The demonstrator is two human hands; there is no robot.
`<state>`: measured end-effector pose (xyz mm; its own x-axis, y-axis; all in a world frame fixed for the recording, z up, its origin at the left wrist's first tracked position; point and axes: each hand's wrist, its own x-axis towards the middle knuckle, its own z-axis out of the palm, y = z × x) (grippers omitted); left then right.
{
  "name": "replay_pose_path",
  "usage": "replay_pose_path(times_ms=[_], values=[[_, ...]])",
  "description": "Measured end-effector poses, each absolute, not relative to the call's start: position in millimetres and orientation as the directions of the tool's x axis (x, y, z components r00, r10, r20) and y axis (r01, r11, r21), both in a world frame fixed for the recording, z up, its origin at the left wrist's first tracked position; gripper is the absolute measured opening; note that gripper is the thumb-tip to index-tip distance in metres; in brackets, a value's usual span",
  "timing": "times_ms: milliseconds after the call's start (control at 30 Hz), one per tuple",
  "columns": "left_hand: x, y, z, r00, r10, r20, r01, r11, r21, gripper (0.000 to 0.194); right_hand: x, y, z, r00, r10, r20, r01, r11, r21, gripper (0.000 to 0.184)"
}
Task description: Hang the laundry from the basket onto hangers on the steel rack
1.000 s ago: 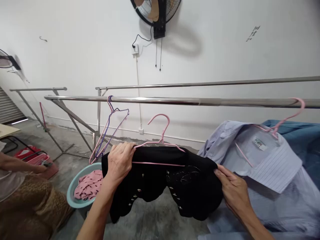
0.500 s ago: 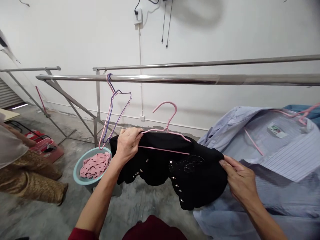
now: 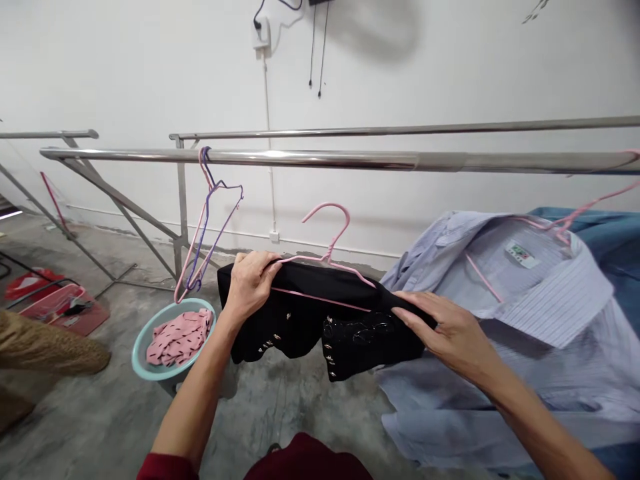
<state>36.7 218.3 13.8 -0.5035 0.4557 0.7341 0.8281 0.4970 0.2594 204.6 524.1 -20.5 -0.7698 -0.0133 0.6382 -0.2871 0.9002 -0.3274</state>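
A black garment (image 3: 300,333) with metallic trim hangs on a pink hanger (image 3: 333,257) in front of me, below the rail. My left hand (image 3: 251,283) grips the garment's left shoulder together with the hanger's left arm. On the other side my right hand (image 3: 440,327) pinches the black cloth at the right shoulder, close to the end of the hanger. The hanger's hook points up and is apart from the rail. The garment's lower part is folded or bunched; its full shape is hidden.
A metal rail (image 3: 300,158) runs across, with a purple hanger (image 3: 205,227) and a pink one on it. A striped blue shirt (image 3: 500,333) hangs at right. Below left stands a teal basin (image 3: 140,353) holding pink dotted cloth. A person's trouser leg (image 3: 60,343) is at far left.
My right hand has moved left along the black garment towards the hanger's end, and the right side of the cloth has drawn in. The view has shifted slightly right.
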Motion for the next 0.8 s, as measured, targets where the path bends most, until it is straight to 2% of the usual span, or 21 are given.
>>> replay_pose_path(times_ms=[233, 300, 400, 467, 567, 633, 667, 800], values=[[30, 221, 6, -0.55, 0.445, 0.707, 0.816, 0.466, 0.341, 0.019, 200, 515, -18, -0.806, 0.167, 0.569, -0.207, 0.82, -0.534, 0.032], [29, 222, 7, -0.572, 0.452, 0.685, 0.806, 0.464, 0.367, 0.019, 197, 511, -19, -0.767, 0.197, 0.61, -0.215, 0.818, -0.534, 0.029], [32, 216, 9, -0.584, 0.428, 0.69, 0.801, 0.443, 0.403, 0.021, 198, 509, -21, -0.653, 0.217, 0.726, -0.216, 0.865, -0.453, 0.024], [38, 208, 5, -0.585, 0.323, 0.744, 0.794, 0.418, 0.442, 0.028, 203, 510, -21, -0.6, 0.21, 0.772, -0.198, 0.896, -0.398, 0.024], [50, 193, -21, -0.608, -0.023, 0.794, 0.73, 0.377, 0.57, 0.033, 213, 515, -22, -0.564, 0.208, 0.799, -0.159, 0.922, -0.353, 0.028], [58, 187, -49, -0.673, -0.171, 0.719, 0.647, 0.334, 0.685, 0.03, 220, 517, -22, -0.55, 0.208, 0.809, -0.14, 0.932, -0.335, 0.031], [62, 185, -65, -0.727, -0.18, 0.663, 0.596, 0.314, 0.739, 0.028, 224, 518, -23, -0.547, 0.215, 0.809, -0.131, 0.933, -0.336, 0.031], [71, 193, -114, -0.901, -0.032, 0.433, 0.41, 0.268, 0.872, 0.025, 234, 524, -25, -0.54, 0.305, 0.784, -0.096, 0.904, -0.417, 0.027]])
